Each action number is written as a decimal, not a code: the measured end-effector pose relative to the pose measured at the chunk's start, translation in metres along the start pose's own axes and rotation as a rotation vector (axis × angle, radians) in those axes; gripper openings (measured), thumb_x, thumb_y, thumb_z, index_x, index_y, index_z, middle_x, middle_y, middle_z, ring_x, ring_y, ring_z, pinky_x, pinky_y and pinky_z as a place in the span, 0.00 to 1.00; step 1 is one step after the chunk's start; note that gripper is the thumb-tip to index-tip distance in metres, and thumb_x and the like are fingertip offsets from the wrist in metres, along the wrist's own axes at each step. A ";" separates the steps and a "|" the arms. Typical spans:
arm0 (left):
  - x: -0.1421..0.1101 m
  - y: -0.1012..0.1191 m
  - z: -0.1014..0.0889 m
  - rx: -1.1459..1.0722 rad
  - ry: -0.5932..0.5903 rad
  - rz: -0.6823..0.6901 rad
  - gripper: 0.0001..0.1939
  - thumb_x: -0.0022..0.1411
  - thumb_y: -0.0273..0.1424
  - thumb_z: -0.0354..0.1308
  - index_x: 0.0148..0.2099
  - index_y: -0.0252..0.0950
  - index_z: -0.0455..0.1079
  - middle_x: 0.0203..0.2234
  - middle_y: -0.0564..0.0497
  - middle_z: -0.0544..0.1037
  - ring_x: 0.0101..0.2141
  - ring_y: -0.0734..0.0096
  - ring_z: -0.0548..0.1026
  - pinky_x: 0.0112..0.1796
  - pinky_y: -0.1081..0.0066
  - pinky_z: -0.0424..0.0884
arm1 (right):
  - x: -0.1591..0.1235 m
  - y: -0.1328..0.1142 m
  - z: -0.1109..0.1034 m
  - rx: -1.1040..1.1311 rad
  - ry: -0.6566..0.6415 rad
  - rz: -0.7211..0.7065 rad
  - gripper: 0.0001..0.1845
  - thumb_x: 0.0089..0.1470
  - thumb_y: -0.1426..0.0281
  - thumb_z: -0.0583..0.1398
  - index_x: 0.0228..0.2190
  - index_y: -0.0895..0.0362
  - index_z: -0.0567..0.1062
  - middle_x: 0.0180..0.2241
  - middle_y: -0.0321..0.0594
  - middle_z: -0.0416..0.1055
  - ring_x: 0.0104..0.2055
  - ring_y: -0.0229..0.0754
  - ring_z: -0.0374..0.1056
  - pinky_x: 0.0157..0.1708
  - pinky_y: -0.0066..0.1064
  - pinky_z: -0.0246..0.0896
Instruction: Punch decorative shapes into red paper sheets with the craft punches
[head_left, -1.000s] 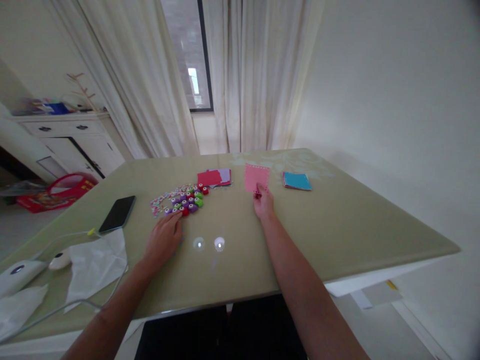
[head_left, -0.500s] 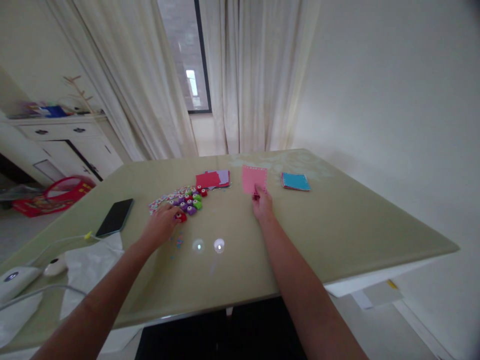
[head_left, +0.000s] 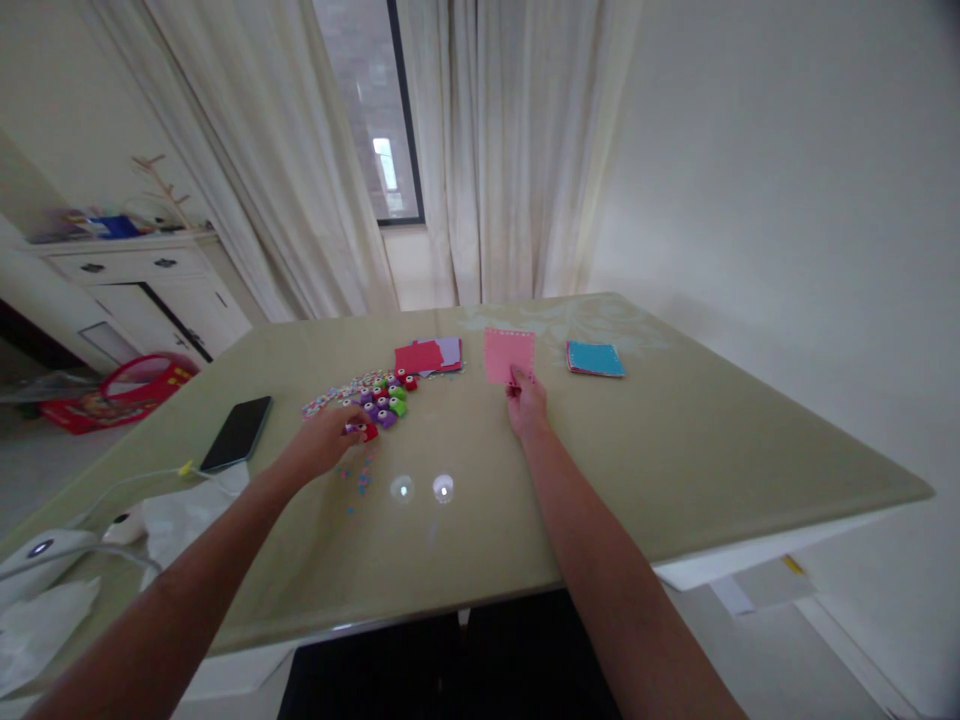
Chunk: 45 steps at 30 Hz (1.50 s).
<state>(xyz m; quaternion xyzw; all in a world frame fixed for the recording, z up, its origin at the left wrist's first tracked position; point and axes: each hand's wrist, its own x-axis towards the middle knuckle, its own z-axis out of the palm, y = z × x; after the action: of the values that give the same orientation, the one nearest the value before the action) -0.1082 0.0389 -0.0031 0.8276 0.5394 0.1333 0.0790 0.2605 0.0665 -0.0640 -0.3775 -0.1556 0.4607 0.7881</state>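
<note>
My left hand is low over the near edge of a cluster of small craft paper punches in purple, green and red with white round buttons. Its fingertips close about a red punch, partly hidden by the fingers. In my right hand a pink square card is pinched by its lower edge and held up, with small holes along its borders. A small dark patch shows between the right fingers; I cannot make it out. Paper confetti lies behind the punches, and a few bits lie in front.
Red and lilac cards are stacked behind the punches. A blue-topped stack of cards lies to the right. On the left are a phone, a cable, a white device and white tissue.
The view has shifted slightly. My left fingers have moved a little over the red punch, while my right hand keeps the pink card in nearly the same place.
</note>
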 end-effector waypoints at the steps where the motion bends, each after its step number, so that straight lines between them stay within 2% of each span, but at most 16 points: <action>1: 0.001 0.000 0.003 0.015 0.017 -0.002 0.11 0.61 0.36 0.57 0.40 0.44 0.81 0.35 0.47 0.87 0.38 0.52 0.83 0.41 0.59 0.75 | 0.000 0.000 0.000 0.003 0.003 0.000 0.10 0.48 0.72 0.71 0.26 0.51 0.74 0.27 0.32 0.74 0.30 0.39 0.69 0.27 0.29 0.61; 5: -0.006 0.007 0.018 0.052 0.120 0.016 0.15 0.64 0.33 0.55 0.46 0.41 0.82 0.45 0.39 0.86 0.47 0.44 0.82 0.50 0.51 0.75 | 0.000 0.000 0.001 0.003 0.010 0.001 0.11 0.48 0.72 0.71 0.26 0.52 0.73 0.26 0.31 0.73 0.28 0.37 0.67 0.27 0.28 0.60; 8: -0.026 0.017 0.031 0.044 0.193 0.072 0.20 0.72 0.38 0.49 0.53 0.39 0.81 0.52 0.38 0.83 0.54 0.47 0.79 0.58 0.50 0.71 | 0.001 0.001 0.001 0.006 0.016 0.004 0.11 0.47 0.72 0.71 0.27 0.53 0.73 0.25 0.30 0.72 0.27 0.36 0.65 0.26 0.27 0.58; 12: -0.052 0.020 0.048 0.002 0.116 0.248 0.21 0.75 0.43 0.50 0.55 0.41 0.82 0.55 0.42 0.83 0.57 0.54 0.79 0.62 0.55 0.70 | 0.001 0.001 0.000 0.010 0.013 0.006 0.11 0.45 0.72 0.71 0.28 0.53 0.74 0.26 0.29 0.72 0.27 0.35 0.65 0.26 0.26 0.59; 15: -0.060 0.004 0.051 -0.005 0.078 0.312 0.24 0.77 0.46 0.49 0.58 0.41 0.81 0.58 0.43 0.83 0.58 0.53 0.79 0.62 0.54 0.71 | 0.000 0.000 -0.001 0.003 0.009 0.000 0.12 0.45 0.70 0.72 0.29 0.53 0.74 0.26 0.30 0.72 0.27 0.35 0.65 0.26 0.26 0.59; 19: -0.065 -0.027 0.038 0.057 0.126 0.234 0.28 0.76 0.48 0.44 0.49 0.41 0.84 0.51 0.42 0.86 0.52 0.51 0.83 0.58 0.53 0.75 | -0.002 -0.001 -0.001 0.003 0.005 -0.009 0.11 0.47 0.71 0.71 0.28 0.52 0.73 0.25 0.30 0.72 0.27 0.36 0.65 0.27 0.27 0.60; 21: -0.072 -0.033 0.031 0.089 0.160 0.180 0.28 0.75 0.47 0.43 0.46 0.40 0.84 0.48 0.39 0.87 0.49 0.47 0.83 0.56 0.50 0.76 | -0.002 -0.001 0.000 0.005 0.002 -0.009 0.11 0.48 0.72 0.71 0.28 0.52 0.73 0.26 0.30 0.72 0.27 0.36 0.66 0.27 0.27 0.60; 23: -0.080 -0.025 0.029 0.111 0.232 0.115 0.27 0.76 0.44 0.42 0.45 0.40 0.82 0.46 0.39 0.86 0.49 0.48 0.83 0.55 0.51 0.75 | -0.001 0.000 0.001 0.002 -0.002 -0.009 0.11 0.49 0.73 0.70 0.28 0.52 0.73 0.26 0.30 0.73 0.28 0.36 0.67 0.28 0.27 0.61; 25: -0.087 -0.005 0.033 0.096 0.290 0.087 0.23 0.76 0.43 0.44 0.47 0.40 0.79 0.46 0.41 0.85 0.49 0.52 0.81 0.57 0.55 0.73 | 0.000 0.000 0.001 -0.007 -0.005 -0.006 0.11 0.49 0.73 0.70 0.28 0.52 0.73 0.26 0.30 0.73 0.28 0.36 0.68 0.28 0.28 0.61; 28: -0.087 0.029 0.043 0.132 0.265 0.104 0.18 0.74 0.46 0.51 0.49 0.41 0.75 0.49 0.42 0.82 0.51 0.50 0.79 0.54 0.54 0.72 | 0.000 0.000 0.000 -0.016 0.000 -0.003 0.11 0.49 0.73 0.71 0.28 0.52 0.73 0.26 0.30 0.73 0.28 0.36 0.67 0.28 0.27 0.61; 30: -0.080 0.039 0.045 0.219 0.246 0.071 0.19 0.70 0.48 0.55 0.51 0.39 0.73 0.49 0.40 0.81 0.50 0.46 0.77 0.51 0.52 0.72 | -0.001 -0.001 0.000 -0.018 0.005 -0.004 0.11 0.48 0.72 0.71 0.28 0.52 0.73 0.26 0.30 0.73 0.28 0.36 0.67 0.27 0.27 0.60; 34: -0.066 0.018 0.031 0.383 0.259 -0.131 0.17 0.70 0.46 0.52 0.47 0.37 0.71 0.46 0.36 0.79 0.47 0.41 0.77 0.49 0.49 0.71 | -0.002 -0.002 -0.001 -0.026 0.008 -0.012 0.11 0.49 0.72 0.71 0.28 0.52 0.73 0.25 0.29 0.72 0.27 0.36 0.66 0.26 0.26 0.60; 37: -0.066 -0.006 0.021 0.415 0.279 -0.213 0.16 0.71 0.42 0.48 0.46 0.38 0.70 0.44 0.37 0.79 0.48 0.42 0.77 0.48 0.51 0.71 | -0.002 -0.002 -0.001 -0.027 0.010 -0.014 0.11 0.48 0.71 0.71 0.28 0.52 0.73 0.25 0.29 0.72 0.26 0.36 0.65 0.25 0.26 0.59; 39: -0.070 -0.012 0.021 0.388 0.310 -0.269 0.17 0.72 0.43 0.46 0.46 0.37 0.70 0.44 0.37 0.78 0.48 0.42 0.77 0.48 0.52 0.71 | -0.001 0.000 -0.001 -0.027 0.009 -0.014 0.11 0.48 0.71 0.71 0.28 0.53 0.73 0.25 0.30 0.72 0.26 0.36 0.65 0.25 0.26 0.59; 41: -0.074 -0.008 0.027 0.320 0.303 -0.254 0.20 0.72 0.48 0.48 0.47 0.37 0.68 0.45 0.37 0.78 0.47 0.43 0.77 0.48 0.52 0.71 | 0.001 0.001 -0.001 -0.034 0.003 -0.013 0.11 0.48 0.71 0.71 0.28 0.53 0.73 0.26 0.30 0.73 0.27 0.36 0.66 0.26 0.27 0.60; 45: -0.076 0.007 0.039 0.250 0.214 -0.073 0.27 0.65 0.57 0.56 0.49 0.39 0.67 0.48 0.39 0.77 0.48 0.44 0.76 0.50 0.51 0.70 | 0.002 0.002 -0.003 -0.048 -0.005 -0.012 0.11 0.49 0.72 0.71 0.28 0.53 0.73 0.26 0.30 0.73 0.27 0.36 0.67 0.26 0.27 0.61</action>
<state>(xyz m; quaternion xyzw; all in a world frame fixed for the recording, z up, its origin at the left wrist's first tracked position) -0.1198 -0.0332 -0.0484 0.7920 0.5869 0.1495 -0.0776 0.2625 0.0674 -0.0676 -0.3942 -0.1705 0.4531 0.7812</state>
